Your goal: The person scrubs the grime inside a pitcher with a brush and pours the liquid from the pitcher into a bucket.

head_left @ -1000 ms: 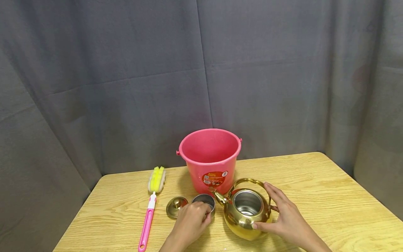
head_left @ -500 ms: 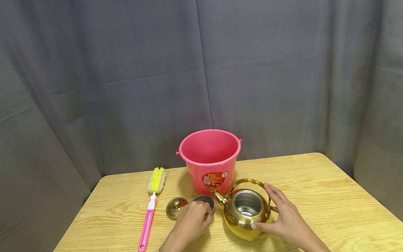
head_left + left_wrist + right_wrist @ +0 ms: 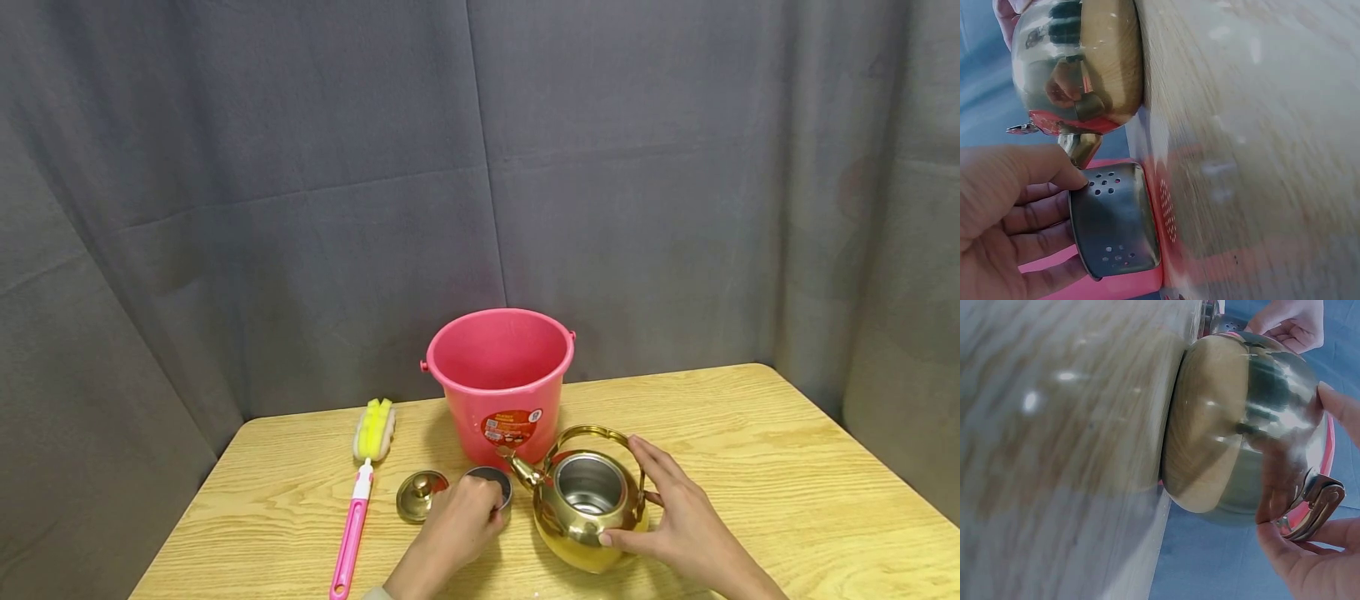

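Observation:
My left hand [image 3: 463, 521] pinches the rim of a round metal strainer basket [image 3: 1116, 219] with small holes in its side. The basket stands close to the tabletop, left of the kettle's spout. Its thumb lies on the near rim and the other fingers reach inside, as the left wrist view shows. A shiny gold kettle [image 3: 573, 546] sits on the table with its top uncovered and its spout toward the left. From the right side my right hand [image 3: 682, 521] holds it, thumb on the body by the opening and fingers at the handle [image 3: 592, 430].
Behind the basket and spout stands a pink bucket [image 3: 461, 417] with a red label. The gold lid [image 3: 411, 502] lies beside my left hand. Farther left is a sponge brush [image 3: 351, 533] with a pink handle. Grey cloth [image 3: 337, 208] hangs behind the wooden table [image 3: 712, 417].
The basket's rim appears very slightly lower in the head view. The kettle and my right hand stay where they were.

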Demonstrator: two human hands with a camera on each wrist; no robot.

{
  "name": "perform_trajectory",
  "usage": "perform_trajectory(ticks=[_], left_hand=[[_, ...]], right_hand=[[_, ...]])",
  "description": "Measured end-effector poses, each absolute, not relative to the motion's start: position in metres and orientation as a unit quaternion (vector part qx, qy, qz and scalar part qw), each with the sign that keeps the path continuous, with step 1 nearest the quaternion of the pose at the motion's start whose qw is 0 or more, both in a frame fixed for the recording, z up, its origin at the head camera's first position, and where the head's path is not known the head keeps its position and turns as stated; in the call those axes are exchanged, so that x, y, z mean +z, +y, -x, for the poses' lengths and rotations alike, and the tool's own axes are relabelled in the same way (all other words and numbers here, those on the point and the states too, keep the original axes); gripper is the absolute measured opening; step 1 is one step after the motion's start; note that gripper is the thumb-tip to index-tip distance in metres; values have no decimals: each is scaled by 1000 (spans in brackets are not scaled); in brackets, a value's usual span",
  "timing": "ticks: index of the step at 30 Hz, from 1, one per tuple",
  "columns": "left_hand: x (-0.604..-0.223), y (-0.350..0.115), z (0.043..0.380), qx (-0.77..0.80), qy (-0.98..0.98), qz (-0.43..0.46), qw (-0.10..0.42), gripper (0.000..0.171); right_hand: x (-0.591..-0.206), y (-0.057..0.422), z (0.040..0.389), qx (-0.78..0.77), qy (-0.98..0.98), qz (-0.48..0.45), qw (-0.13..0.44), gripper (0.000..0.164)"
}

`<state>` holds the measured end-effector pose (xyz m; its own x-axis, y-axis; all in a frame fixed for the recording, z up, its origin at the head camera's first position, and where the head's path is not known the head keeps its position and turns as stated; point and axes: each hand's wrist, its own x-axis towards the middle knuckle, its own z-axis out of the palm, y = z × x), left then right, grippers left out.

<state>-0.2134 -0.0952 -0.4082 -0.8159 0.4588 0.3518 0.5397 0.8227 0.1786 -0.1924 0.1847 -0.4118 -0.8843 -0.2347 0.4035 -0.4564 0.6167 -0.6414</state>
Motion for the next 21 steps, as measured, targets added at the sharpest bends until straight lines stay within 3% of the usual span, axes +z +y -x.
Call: perform_trajectory(ticks=[21], left_hand=[[-413, -96, 214, -146, -943, 267, 132, 40]], right_hand=[[-413, 185, 192, 395, -888, -191, 139, 113]])
